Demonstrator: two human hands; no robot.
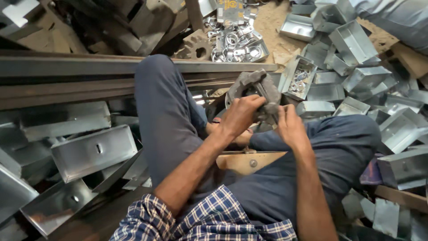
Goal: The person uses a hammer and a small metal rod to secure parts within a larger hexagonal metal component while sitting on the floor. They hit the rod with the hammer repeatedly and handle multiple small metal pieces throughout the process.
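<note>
1. The left hand point(240, 117) is closed over the near side of a grey tool point(257, 91).
2. The right hand point(290, 126) pinches the tool's lower right end.
3. The tool sits between both hands, above the knees, its long axis tilting up and away.
4. Metal boxes point(356, 42) lie to the right.

The clamp point(258, 89) was rough, dull grey cast metal. The boxes point(356, 42) were shiny galvanised sheet steel, the trousers point(169, 111) matt blue cloth, the plank point(245, 161) smooth wood.
</note>
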